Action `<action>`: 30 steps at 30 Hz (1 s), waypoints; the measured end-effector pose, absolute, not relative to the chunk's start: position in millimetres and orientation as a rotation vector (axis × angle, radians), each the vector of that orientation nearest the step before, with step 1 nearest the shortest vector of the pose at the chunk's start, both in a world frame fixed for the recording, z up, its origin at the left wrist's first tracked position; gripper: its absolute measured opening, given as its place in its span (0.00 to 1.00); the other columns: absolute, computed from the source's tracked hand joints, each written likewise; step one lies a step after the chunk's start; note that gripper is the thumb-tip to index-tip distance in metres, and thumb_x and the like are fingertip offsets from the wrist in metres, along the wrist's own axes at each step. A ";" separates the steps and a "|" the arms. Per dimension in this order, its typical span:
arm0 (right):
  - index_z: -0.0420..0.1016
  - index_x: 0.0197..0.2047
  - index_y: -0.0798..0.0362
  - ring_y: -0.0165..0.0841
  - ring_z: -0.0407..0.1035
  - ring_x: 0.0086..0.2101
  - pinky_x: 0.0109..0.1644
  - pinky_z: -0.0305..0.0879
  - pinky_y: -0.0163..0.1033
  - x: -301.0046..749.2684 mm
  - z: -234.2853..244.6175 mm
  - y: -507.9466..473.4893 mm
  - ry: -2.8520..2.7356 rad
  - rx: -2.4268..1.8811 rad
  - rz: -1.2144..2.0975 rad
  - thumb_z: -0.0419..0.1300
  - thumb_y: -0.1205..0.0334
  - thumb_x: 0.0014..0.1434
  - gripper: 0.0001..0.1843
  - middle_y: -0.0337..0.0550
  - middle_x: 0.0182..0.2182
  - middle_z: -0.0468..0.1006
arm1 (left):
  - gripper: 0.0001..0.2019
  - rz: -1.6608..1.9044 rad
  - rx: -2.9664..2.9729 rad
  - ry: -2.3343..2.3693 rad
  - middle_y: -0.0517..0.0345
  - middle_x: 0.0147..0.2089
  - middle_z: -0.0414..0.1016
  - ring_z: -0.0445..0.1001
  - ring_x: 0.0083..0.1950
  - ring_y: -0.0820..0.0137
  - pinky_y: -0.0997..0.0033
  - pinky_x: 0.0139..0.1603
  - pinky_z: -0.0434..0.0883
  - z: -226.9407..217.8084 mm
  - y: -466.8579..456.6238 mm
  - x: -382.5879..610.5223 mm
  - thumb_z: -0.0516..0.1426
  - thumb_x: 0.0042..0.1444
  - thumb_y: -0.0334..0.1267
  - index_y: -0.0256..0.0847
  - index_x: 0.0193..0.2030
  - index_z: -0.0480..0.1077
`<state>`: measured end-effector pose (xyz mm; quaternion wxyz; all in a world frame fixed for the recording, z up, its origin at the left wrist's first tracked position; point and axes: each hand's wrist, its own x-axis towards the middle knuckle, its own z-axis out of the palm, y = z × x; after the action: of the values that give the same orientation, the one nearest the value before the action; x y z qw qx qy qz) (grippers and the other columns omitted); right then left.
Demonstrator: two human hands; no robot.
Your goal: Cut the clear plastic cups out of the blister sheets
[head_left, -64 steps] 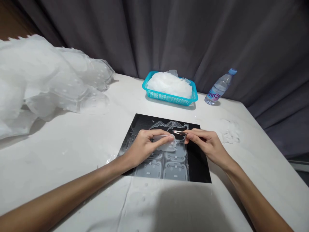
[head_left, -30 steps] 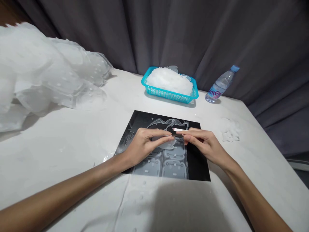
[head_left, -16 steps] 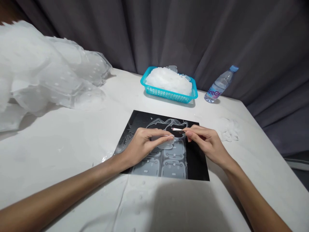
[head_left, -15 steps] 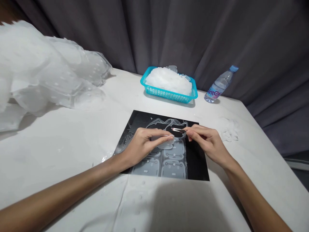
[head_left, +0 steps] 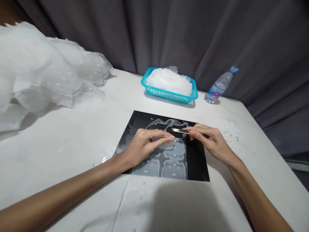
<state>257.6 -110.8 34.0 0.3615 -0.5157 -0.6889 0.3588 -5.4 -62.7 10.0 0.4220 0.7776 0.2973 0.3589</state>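
My left hand pinches a small translucent, rounded piece of soft plastic between thumb and fingers, over the middle of a black mat. In my right hand is a pair of slim metal tweezers, tips pointing left, just above and beside the piece. Under and in front of my hands lies a clear molded sheet with rounded, tab-like shapes. Thin leftover strips of film curl on the mat's far side. My left fingers partly cover the held piece.
A turquoise basket heaped with whitish translucent pieces stands at the back. To its right is a water bottle. A big pile of translucent sheets fills the left. Clear scraps lie at right; a dark curtain hangs behind.
My right hand has shifted very slightly to the right, and the tweezers have turned a little, showing more of their shiny side. My left hand stays nearly still with the piece.
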 end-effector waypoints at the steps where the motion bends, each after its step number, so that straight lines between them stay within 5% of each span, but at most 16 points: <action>1: 0.86 0.47 0.48 0.36 0.71 0.38 0.44 0.65 0.41 254.5 35.1 -112.7 -1.791 -1.320 0.946 0.59 0.50 0.72 0.16 0.42 0.34 0.77 | 0.07 0.906 1.958 0.725 0.60 0.45 0.88 0.85 0.44 0.68 0.78 0.46 0.77 10.1 -63.0 -5.4 0.64 0.67 0.40 0.44 0.45 0.85; 30: 0.87 0.47 0.48 0.34 0.73 0.38 0.45 0.68 0.40 247.9 35.3 -117.9 -1.867 -1.283 0.976 0.59 0.55 0.73 0.14 0.43 0.38 0.81 | 0.08 1.006 2.065 0.609 0.58 0.45 0.87 0.84 0.41 0.70 0.76 0.46 0.77 6.1 -66.7 -5.2 0.63 0.67 0.33 0.42 0.49 0.84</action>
<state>247.9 -117.9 35.3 0.3313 -0.4907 -0.7141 0.3735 -5.2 -66.7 6.1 0.3734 0.8060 0.2379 0.3929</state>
